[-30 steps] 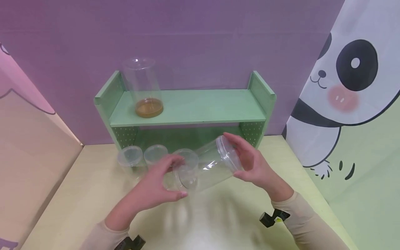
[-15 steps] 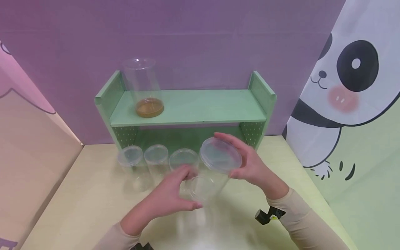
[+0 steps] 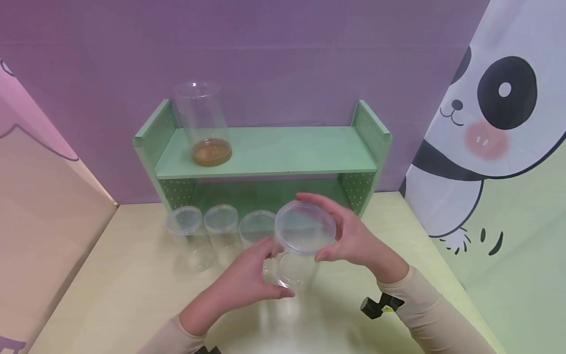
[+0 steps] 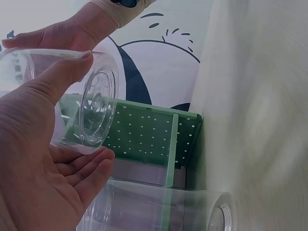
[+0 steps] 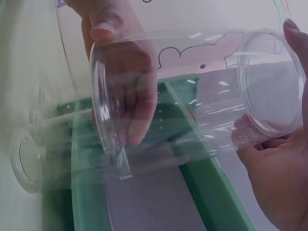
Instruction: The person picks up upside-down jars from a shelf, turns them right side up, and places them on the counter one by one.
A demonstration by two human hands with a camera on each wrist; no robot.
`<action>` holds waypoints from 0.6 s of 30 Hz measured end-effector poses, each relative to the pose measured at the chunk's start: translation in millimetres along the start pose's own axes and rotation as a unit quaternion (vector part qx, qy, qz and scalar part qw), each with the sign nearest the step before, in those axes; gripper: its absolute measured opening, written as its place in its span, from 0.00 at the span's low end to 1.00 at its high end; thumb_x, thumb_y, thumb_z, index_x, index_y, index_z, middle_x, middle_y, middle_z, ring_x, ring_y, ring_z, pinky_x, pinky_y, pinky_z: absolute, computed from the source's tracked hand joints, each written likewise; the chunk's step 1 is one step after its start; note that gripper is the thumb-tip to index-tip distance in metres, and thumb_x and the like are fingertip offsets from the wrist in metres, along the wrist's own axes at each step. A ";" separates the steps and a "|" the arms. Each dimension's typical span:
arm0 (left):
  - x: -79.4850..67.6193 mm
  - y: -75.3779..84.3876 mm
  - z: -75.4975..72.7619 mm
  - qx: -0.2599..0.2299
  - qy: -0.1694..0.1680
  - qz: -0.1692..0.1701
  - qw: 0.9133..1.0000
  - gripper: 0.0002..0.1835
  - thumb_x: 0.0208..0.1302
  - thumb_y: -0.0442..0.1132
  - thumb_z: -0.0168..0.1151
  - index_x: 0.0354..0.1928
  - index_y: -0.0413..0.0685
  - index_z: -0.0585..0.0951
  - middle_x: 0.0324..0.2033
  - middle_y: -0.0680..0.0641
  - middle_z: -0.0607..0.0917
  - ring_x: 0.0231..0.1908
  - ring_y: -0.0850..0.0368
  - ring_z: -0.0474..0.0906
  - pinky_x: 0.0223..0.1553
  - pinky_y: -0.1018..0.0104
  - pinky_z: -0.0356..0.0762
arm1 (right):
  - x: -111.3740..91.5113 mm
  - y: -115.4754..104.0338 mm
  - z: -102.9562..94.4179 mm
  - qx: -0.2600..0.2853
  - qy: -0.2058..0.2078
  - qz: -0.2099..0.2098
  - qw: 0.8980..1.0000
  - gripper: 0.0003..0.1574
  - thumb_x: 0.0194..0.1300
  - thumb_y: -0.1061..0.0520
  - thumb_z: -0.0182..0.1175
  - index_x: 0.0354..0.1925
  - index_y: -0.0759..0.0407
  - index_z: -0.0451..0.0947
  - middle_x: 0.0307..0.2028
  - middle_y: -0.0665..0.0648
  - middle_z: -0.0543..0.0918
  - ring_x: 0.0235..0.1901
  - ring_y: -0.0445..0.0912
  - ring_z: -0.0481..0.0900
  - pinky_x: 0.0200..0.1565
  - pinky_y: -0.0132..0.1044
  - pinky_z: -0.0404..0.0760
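Your left hand spreads thumb and fingers wide round the base end of a clear plastic jar; your right hand grips its lidded end. You hold it above the table, before the green shelf, beside three lidded jars.

The jar is clear, the shelf green with white-dotted inner sides, the wall purple.
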State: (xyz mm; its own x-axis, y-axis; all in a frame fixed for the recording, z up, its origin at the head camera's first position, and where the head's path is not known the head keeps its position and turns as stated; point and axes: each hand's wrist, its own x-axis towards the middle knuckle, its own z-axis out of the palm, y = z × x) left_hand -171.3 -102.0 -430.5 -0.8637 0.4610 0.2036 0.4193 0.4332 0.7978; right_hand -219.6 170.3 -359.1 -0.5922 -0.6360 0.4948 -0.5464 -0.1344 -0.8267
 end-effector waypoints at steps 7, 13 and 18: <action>-1.5 4.6 -5.1 -0.034 -0.030 -0.003 0.999 0.53 0.46 0.46 0.94 0.75 0.75 0.74 0.67 0.69 0.78 0.69 0.65 0.76 0.73 0.52 0.78 | -2.2 -0.8 -1.0 -0.019 0.003 0.002 1.000 0.67 0.57 0.46 0.88 0.81 0.69 0.64 0.73 0.64 0.78 0.71 0.48 0.76 0.61 0.39 0.85; -7.3 9.8 -24.6 -0.019 -0.014 -0.012 1.000 0.53 0.50 0.54 0.92 0.78 0.66 0.73 0.69 0.60 0.80 0.68 0.57 0.80 0.72 0.49 0.79 | -4.5 -0.4 -1.7 -0.034 0.004 0.010 0.999 0.65 0.48 0.68 0.84 0.81 0.68 0.65 0.71 0.71 0.77 0.69 0.49 0.77 0.59 0.41 0.87; -11.3 11.2 -68.6 0.014 0.068 0.031 0.997 0.48 0.58 0.46 0.88 0.79 0.53 0.75 0.68 0.48 0.83 0.66 0.48 0.82 0.66 0.53 0.85 | -7.1 -0.5 -3.8 -0.043 0.018 0.013 0.999 0.65 0.46 0.72 0.81 0.81 0.68 0.66 0.71 0.70 0.78 0.69 0.50 0.77 0.59 0.41 0.87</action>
State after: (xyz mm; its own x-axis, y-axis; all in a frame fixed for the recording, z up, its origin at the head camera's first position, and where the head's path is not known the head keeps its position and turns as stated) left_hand -176.0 -155.5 -385.0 -0.8651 0.3793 0.3282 0.4789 0.4299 0.7654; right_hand -217.3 177.8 -361.2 -0.6274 -0.6098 0.4843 -0.5780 -0.0520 -0.8144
